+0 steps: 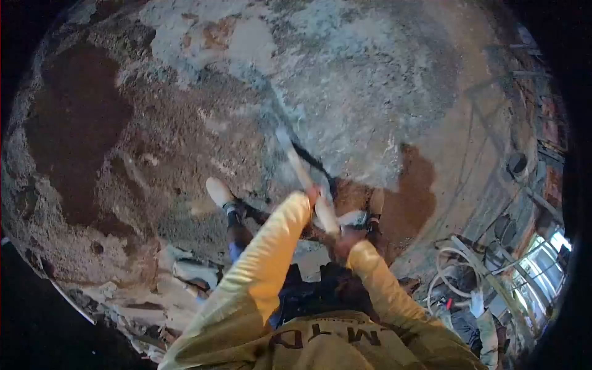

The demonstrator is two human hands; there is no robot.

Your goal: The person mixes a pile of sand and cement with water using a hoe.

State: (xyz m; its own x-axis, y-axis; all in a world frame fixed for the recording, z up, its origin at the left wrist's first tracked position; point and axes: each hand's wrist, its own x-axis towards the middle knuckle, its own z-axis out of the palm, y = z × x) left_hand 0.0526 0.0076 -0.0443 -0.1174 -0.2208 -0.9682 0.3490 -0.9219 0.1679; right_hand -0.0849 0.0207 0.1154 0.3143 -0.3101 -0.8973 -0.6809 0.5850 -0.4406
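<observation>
We look straight down past a person's yellow shirt (320, 345), printed with dark letters, at two hands working on one long pale handle (300, 170). The handle slants across the middle of our view, its near end close to the person's body and its far end reaching up and left over the ground (185, 142). We see the left hand (316, 195) wrapped around the handle partway along, and the right hand (349, 240) clamped on it nearer the body; both are blurred, so we cannot make out single fingers. We cannot tell the shape of the tool at the far end either, since it is blurred against a grey patch (364, 80) of rough, crusted material. A narrow dark shadow runs just to the right of the handle. The left foot (220, 192) stands on brown soil, left of the handle, and the right foot (375, 202) stands on the other side, beside a damp reddish-brown patch (416, 191). Far to the left we find a larger dark patch (77, 117). At the lower right, well apart from the hands, a coil of pale hose (439, 277) lies near a long plank (493, 280) and assorted clutter.
</observation>
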